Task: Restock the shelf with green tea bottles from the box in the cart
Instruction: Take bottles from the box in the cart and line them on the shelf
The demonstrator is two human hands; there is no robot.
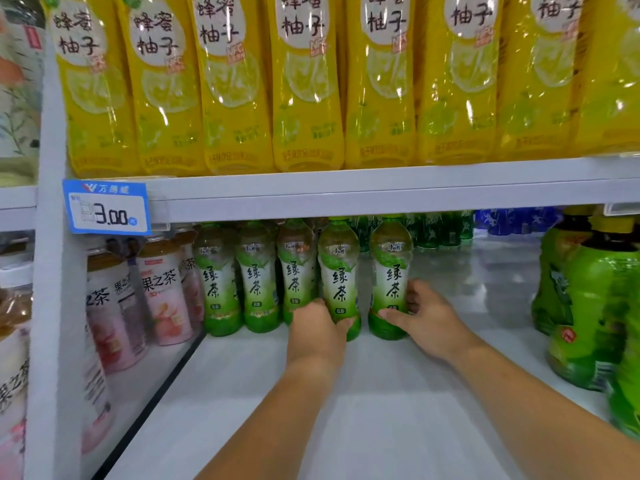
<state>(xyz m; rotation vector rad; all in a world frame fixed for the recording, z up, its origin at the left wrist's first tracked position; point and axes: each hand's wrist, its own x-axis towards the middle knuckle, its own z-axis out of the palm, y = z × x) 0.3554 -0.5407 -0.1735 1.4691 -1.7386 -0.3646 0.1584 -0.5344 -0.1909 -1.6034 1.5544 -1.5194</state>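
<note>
Several green tea bottles stand upright in a row on the white lower shelf (346, 393). My left hand (318, 327) grips the base of one green tea bottle (339, 271), fourth in the row. My right hand (422, 317) wraps the lower part of the bottle beside it (391, 268), at the row's right end. Both bottles rest on the shelf. Three more green tea bottles (256, 275) stand to the left, touching each other. The box and cart are out of view.
Pink fruit-tea bottles (162, 285) fill the section left of a black divider (152, 400). Large green bottles (588, 306) stand at the right. Dark green and blue bottles (446, 230) sit at the back. Yellow pomelo drink bottles (304, 81) line the upper shelf; a price tag (107, 207) hangs on it.
</note>
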